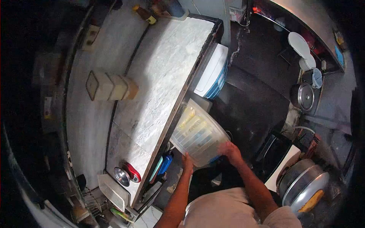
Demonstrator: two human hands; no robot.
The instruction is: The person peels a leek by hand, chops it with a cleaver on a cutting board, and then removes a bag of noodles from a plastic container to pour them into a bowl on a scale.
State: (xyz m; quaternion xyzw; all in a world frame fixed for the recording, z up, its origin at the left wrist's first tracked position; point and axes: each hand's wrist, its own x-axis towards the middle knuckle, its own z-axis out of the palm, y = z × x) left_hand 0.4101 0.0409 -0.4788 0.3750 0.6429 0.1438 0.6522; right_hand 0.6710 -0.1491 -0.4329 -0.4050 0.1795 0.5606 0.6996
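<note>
A large translucent plastic storage bin point(201, 138) with yellowish and pale contents showing through its wall is tilted beside the counter's edge, above the dark floor. My left hand point(187, 161) is closed on its near left edge. My right hand point(230, 151) grips the right side, a little blurred. The fingertips of both hands are partly hidden against the bin. Just beyond it, under the counter, stands a white-lidded container point(213, 72) with a blue lower part.
A pale stone counter point(167, 76) runs along the left, bearing stacked square containers point(110, 86), a red kitchen scale point(132, 172) with a metal bowl, and a white rack point(114, 192). Large metal pots point(304, 186) stand at lower right. A lidded pot point(305, 97) sits farther back.
</note>
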